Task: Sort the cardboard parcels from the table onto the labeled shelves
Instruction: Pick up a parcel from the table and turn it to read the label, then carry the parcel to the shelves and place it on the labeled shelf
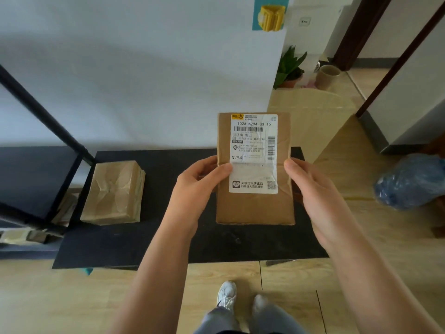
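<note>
A flat brown cardboard parcel (255,206) with a white shipping label facing me is held up above the low black table (149,239). My left hand (199,186) grips its left edge, thumb on the label. On the parcel's right edge sits my right hand (313,189), also gripping. A second, thicker parcel (114,192) with a creased taped top lies on the left part of the table. The black metal shelf frame (60,138) stands at the far left, touching the table's corner.
More cardboard parcels (65,208) sit low in the shelf at the left. A blue plastic bag (409,182) lies on the floor to the right. A potted plant (290,68) and a beige pot (327,77) stand by the wall behind. My feet are below the table's near edge.
</note>
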Demonstrator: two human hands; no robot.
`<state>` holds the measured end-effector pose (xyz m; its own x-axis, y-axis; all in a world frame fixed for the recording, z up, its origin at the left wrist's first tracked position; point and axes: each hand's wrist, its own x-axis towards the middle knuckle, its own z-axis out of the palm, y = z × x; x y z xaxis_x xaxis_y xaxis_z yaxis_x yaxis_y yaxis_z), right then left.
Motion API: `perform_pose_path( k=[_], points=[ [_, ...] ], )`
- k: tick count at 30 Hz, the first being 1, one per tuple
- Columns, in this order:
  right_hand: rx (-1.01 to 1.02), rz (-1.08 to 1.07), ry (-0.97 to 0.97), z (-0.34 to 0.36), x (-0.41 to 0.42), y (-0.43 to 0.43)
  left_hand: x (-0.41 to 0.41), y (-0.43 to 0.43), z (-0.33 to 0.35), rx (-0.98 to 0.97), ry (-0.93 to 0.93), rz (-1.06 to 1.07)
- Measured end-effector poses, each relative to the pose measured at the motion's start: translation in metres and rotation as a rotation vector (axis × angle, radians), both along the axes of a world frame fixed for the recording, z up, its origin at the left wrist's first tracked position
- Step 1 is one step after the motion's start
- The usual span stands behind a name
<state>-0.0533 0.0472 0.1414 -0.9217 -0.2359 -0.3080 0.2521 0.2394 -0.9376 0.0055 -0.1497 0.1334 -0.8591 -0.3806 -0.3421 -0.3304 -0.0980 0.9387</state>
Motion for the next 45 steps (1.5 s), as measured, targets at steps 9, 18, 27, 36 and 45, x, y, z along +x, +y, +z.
perform_pose_path(
  k=[9,18,27,36,45],
  points=[
    [0.053,0.193,-0.03,0.003,0.054,-0.01,0.093,0.015,-0.002,-0.02,-0.051,0.194],
    [0.12,0.424,-0.04,-0.008,0.138,-0.026,0.215,0.03,-0.015,-0.012,-0.075,0.464],
    [0.166,0.677,-0.014,-0.001,0.223,-0.12,0.327,-0.031,-0.018,0.036,-0.004,0.69],
    [0.116,0.848,-0.036,-0.014,0.376,-0.293,0.491,-0.158,-0.02,0.028,-0.012,0.901],
    [0.121,0.911,-0.064,-0.022,0.485,-0.413,0.606,-0.267,-0.029,0.044,-0.029,1.005]
  ],
)
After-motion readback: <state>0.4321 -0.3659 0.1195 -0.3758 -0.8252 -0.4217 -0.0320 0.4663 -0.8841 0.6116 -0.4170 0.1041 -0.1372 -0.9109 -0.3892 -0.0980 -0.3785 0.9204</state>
